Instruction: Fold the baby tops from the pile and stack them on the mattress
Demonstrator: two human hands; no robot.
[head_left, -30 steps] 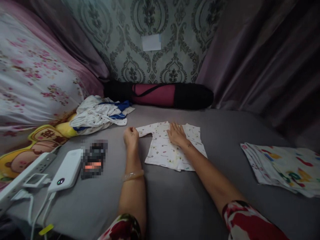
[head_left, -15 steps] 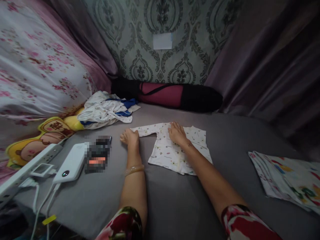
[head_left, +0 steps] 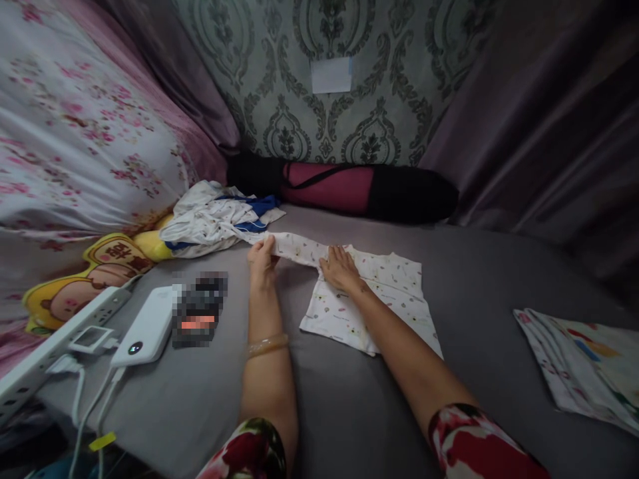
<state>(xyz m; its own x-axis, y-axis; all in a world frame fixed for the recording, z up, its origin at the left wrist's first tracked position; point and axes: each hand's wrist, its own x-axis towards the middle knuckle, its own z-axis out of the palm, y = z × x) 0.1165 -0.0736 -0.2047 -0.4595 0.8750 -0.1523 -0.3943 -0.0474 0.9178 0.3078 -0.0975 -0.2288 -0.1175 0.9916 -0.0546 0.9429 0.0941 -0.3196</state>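
Observation:
A small white printed shirt (head_left: 389,286) lies on the grey sheet in front of me, one sleeve stretched out to the left. My left hand (head_left: 262,258) is closed on the cuff end of that sleeve and lifts it slightly off the sheet. Flat on the shirt near the base of the sleeve rests my right hand (head_left: 341,267), its fingers stretched out. The right forearm covers part of the shirt's lower front.
A pile of crumpled clothes (head_left: 210,216) lies at the back left. Behind stands a long black and maroon bag (head_left: 329,189). Folded printed cloths (head_left: 584,366) are at the right. A white power bank (head_left: 147,326), a power strip (head_left: 64,339) and a pig-shaped cushion (head_left: 74,289) sit left.
My left hand has raised the sleeve end a little off the sheet. My right hand has slid left across the shirt towards the sleeve. The view has shifted slightly.

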